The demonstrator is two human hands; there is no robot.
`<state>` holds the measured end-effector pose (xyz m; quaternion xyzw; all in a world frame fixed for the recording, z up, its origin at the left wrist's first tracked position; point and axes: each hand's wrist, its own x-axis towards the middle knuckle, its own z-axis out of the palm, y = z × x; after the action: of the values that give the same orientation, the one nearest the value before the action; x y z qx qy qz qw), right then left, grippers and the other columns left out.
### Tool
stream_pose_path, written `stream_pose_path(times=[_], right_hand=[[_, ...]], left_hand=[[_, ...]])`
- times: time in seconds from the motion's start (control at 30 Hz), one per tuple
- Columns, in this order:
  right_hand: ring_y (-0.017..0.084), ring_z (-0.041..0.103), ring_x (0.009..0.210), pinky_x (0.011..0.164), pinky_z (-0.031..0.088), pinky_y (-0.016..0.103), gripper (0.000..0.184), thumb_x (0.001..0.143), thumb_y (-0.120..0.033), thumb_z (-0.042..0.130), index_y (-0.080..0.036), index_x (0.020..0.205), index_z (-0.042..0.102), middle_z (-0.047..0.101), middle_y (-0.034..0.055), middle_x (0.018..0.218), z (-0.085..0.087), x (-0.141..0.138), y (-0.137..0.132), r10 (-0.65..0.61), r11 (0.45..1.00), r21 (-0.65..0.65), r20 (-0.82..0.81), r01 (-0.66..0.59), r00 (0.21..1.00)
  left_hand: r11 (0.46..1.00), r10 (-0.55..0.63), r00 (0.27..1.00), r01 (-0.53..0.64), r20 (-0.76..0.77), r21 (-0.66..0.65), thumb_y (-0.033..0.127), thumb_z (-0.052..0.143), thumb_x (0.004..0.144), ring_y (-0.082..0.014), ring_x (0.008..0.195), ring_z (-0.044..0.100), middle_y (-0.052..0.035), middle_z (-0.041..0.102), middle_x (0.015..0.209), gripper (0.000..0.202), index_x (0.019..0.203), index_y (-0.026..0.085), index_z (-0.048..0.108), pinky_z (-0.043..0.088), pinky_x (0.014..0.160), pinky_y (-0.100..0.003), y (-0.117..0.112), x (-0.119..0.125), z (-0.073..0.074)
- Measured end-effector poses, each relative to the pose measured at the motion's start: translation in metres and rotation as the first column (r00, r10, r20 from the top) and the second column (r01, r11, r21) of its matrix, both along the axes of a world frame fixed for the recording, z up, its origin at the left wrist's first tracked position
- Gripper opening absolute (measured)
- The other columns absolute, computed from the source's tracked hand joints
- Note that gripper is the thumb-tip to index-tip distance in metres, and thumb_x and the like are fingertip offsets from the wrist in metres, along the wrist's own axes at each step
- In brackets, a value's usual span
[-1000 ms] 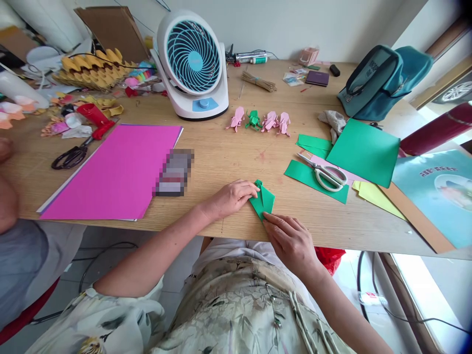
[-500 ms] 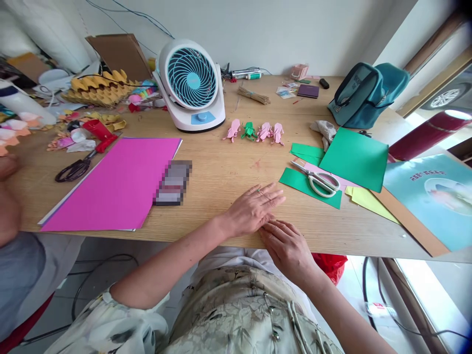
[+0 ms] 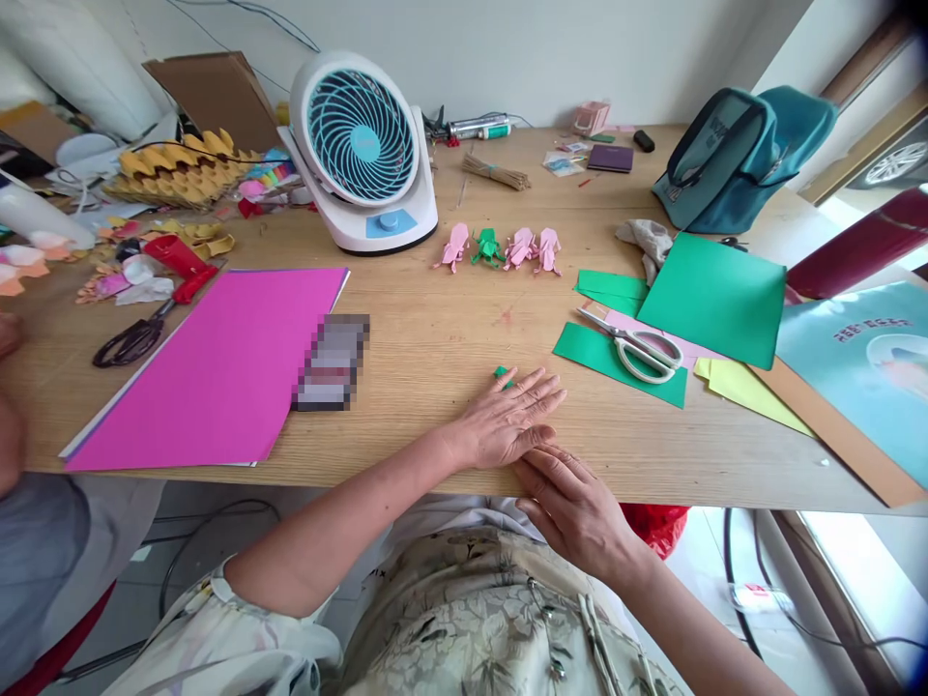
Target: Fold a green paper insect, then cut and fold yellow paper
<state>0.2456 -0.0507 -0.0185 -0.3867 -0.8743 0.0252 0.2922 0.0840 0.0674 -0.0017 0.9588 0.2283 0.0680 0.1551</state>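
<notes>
My left hand [image 3: 507,420] lies flat on the table, palm down, with its fingers stretched out. A small green piece of folded paper [image 3: 503,376] peeks out past its fingers; the rest is hidden under the hand. My right hand [image 3: 576,498] is at the table's front edge, fingers extended, their tips against the left hand near its thumb. What lies below those tips cannot be seen. White-handled scissors [image 3: 642,350] rest on a green paper strip [image 3: 580,340] to the right. Folded paper frogs stand farther back, a green one [image 3: 487,247] among several pink ones [image 3: 520,248].
Magenta sheets [image 3: 210,377] and a blurred-out dark rectangular object [image 3: 333,362] lie left. Behind stands a fan [image 3: 362,145]. A green sheet [image 3: 714,300], yellow paper [image 3: 754,396], a teal bag [image 3: 739,164] and a red bottle [image 3: 862,242] are right. Another person's arm [image 3: 9,425] shows far left.
The green folded paper now shows beyond my left hand's fingers, where it was hidden before. Both hands stay close together; the view has shifted slightly.
</notes>
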Motion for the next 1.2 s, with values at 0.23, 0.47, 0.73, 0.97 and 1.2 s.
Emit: stream_pose_path(times=[0.23,0.47,0.73,0.97,1.2], right_hand=[[0.031,0.059,0.122,0.102,0.054,0.046,0.038,0.098,-0.029,0.053,-0.007,0.127,0.062,0.065,0.0188,0.128,0.003,0.001,-0.002,0.02,0.999,0.039,0.085,-0.024,0.996],[0.03,0.059,0.119,0.101,0.055,0.043,0.033,0.097,-0.021,0.055,-0.006,0.125,0.063,0.067,0.0179,0.12,-0.004,-0.003,-0.007,-0.065,0.996,0.063,0.072,0.06,0.995],[0.028,0.059,0.115,0.101,0.052,0.045,0.043,0.095,-0.022,0.059,-0.008,0.136,0.054,0.068,0.0139,0.115,-0.012,0.0,-0.01,-0.071,0.996,0.069,0.084,0.065,0.994],[0.028,0.06,0.114,0.099,0.05,0.046,0.035,0.092,-0.014,0.062,-0.006,0.126,0.059,0.069,0.016,0.114,-0.003,0.009,-0.009,0.026,0.998,0.063,-0.01,-0.026,1.0],[0.02,0.064,0.09,0.077,0.051,0.035,0.025,0.097,-0.016,0.048,-0.018,0.119,0.062,0.068,0.0102,0.103,0.021,0.029,0.02,-0.194,0.97,-0.191,-0.24,0.149,0.951]], left_hand=[[0.998,0.028,0.999,-0.03,-0.032,-0.063,0.043,0.022,0.104,-0.0237,0.154,0.008,-0.0069,0.021,0.164,0.058,0.156,0.017,0.021,0.008,0.123,-0.053,0.002,0.003,-0.002],[0.984,0.177,0.977,-0.179,-0.117,0.0,0.048,0.033,0.101,-0.0304,0.153,-0.001,-0.01,0.007,0.166,0.067,0.157,0.015,0.019,0.006,0.123,-0.053,-0.004,0.009,0.008],[0.969,0.246,0.961,-0.246,-0.123,0.01,0.047,0.027,0.103,-0.0251,0.153,0.01,-0.0109,0.016,0.165,0.066,0.157,0.012,0.016,0.014,0.123,-0.044,0.0,0.014,0.006],[0.958,0.249,0.962,-0.228,-0.112,0.177,0.048,0.044,0.098,-0.0318,0.153,0.007,-0.0148,0.013,0.165,0.072,0.157,0.014,0.021,0.011,0.123,-0.05,-0.005,0.018,-0.002],[0.965,0.236,0.972,-0.234,-0.007,0.116,0.054,0.042,0.097,-0.0328,0.153,0.005,-0.0138,0.013,0.165,0.077,0.157,0.013,0.019,0.013,0.123,-0.05,-0.004,0.014,-0.008]])
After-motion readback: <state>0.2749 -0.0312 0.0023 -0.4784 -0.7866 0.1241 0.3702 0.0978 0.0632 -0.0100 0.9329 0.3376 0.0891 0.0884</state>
